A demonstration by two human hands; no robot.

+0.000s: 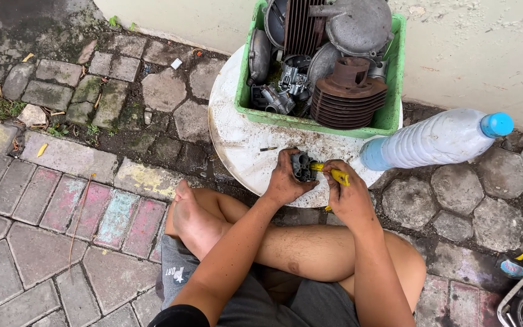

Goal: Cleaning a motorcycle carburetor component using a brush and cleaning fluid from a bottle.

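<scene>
both hands raised together, left hand [286, 181] and right hand [347, 197] fingers curled tight.

Outdoor makeshift repair spot, not a proper workshop. Ground was mossy paving stones [86, 91] with faded chalk-coloured bricks [116, 212], running up to a plain pale wall [467, 54]. Work surface was a round white disc [237, 145] laid low on the ground. At its far edge sat a green plastic crate [394, 91] packed with grimy engine parts: finned cylinders [346, 97], covers, a carburettor. The person sat barefoot and cross-legged on the pavers.
</scene>
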